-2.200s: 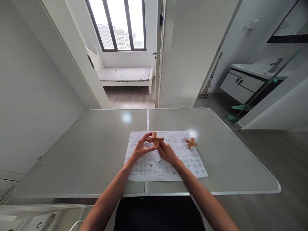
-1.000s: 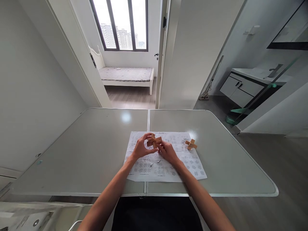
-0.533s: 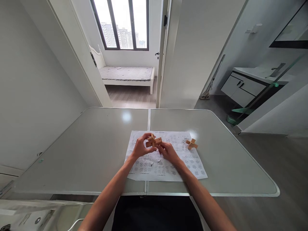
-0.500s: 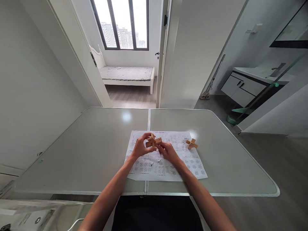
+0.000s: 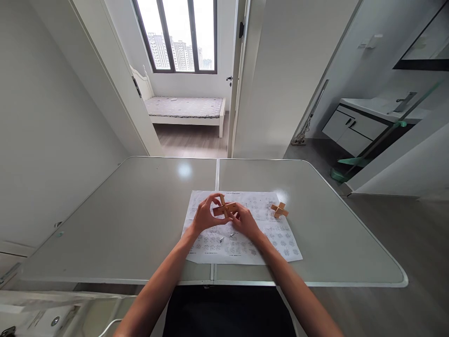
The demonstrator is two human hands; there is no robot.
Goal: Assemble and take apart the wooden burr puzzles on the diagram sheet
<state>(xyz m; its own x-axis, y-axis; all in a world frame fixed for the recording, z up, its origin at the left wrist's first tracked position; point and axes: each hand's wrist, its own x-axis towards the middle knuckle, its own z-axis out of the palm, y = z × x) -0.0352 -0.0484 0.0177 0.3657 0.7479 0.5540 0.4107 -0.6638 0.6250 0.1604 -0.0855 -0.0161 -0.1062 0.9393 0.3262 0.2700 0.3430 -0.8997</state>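
Note:
Both my hands hold a wooden cross-shaped burr puzzle (image 5: 224, 208) just above a printed instruction sheet (image 5: 242, 238). My left hand (image 5: 204, 217) pinches its left side, fingers curled over the top. My right hand (image 5: 245, 222) grips its right side from below. A second, smaller wooden cross puzzle (image 5: 279, 209) lies on the sheet to the right, a hand's width from my right hand. The sheet lies on a grey folding table (image 5: 122, 224).
Two tiny dark bits (image 5: 220, 240) rest on the sheet near my wrists. The table's middle seam (image 5: 216, 173) runs away from me. Beyond it are an open doorway to a bedroom with a bed (image 5: 182, 110) and a bathroom cabinet (image 5: 354, 128) at right.
The puzzle has been turned between my fingers, from a level cross to a tilted one and back toward level. My hands stay in the same spot; the smaller puzzle has not moved.

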